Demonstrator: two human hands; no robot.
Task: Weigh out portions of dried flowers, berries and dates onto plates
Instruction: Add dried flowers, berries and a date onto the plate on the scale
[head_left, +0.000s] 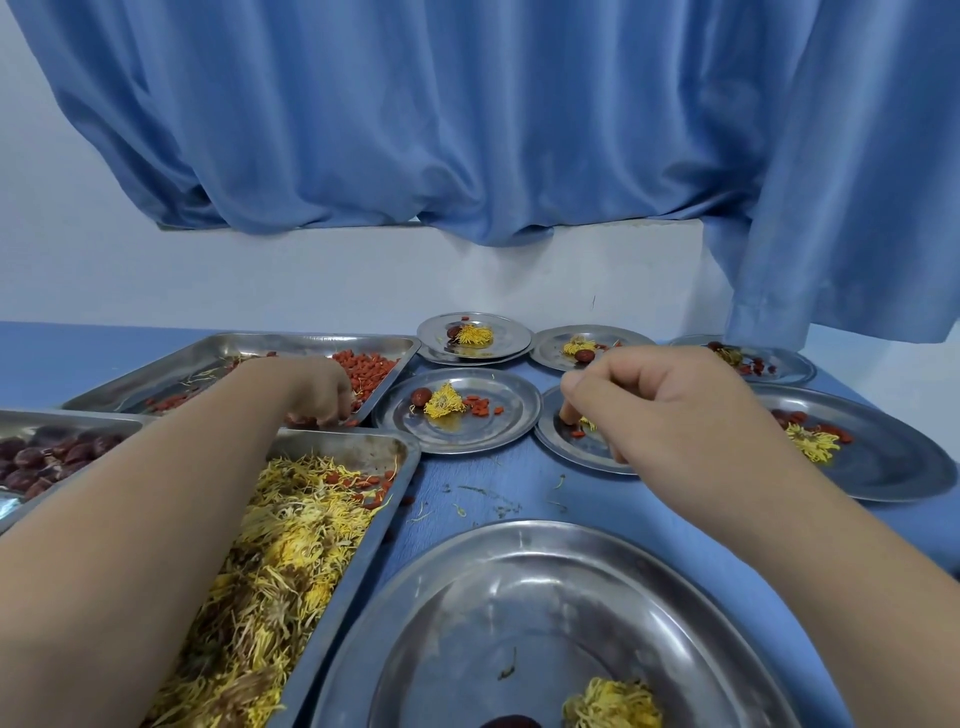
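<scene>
Tabletop (467, 499) blue, curtain (467, 114) blue, wall (311, 275) white; L hand (319, 387) curled in berries (366, 366), R hand (654, 400) over plate (576, 449), grips unclear.

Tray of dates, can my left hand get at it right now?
Probably yes: the tray of dates lies uncovered beside your left forearm; the left hand need only pull back.

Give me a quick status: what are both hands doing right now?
Left hand curled on red berries in their tray. Right hand curled over a small plate, grip contents hidden. Nothing in the way.
</scene>
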